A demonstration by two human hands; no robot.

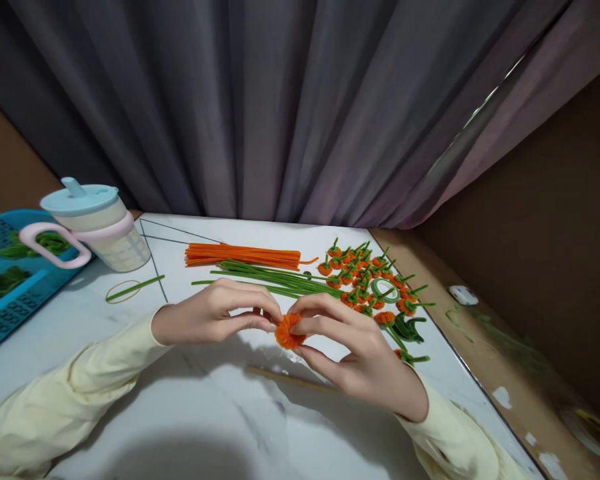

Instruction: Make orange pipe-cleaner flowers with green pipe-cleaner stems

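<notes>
My left hand [220, 312] comes in from the left with its thumb and fingertips pinched at the near-left edge of a ribbed orange pipe-cleaner ball [289, 333]. From the other side my right hand [353, 341] grips the same ball between thumb and fingers. The ball is held just above the white tabletop [205, 400]. A thin wooden stick [265, 373] lies below it, partly behind my right hand. Behind the hands are a bundle of orange pipe cleaners [243, 255] and several green pipe cleaners [270, 275]. Many small orange pumpkins with green stems [347, 275] crowd the right side.
A green-edged tape roll [375, 291] and dark green curled pieces [409, 328] lie at the right. On the left stand a lidded cup [115, 243] and a blue basket [25, 313] with greenery. A green stem [147, 283] crosses a rubber band [111, 288]. Curtains [260, 113] hang behind.
</notes>
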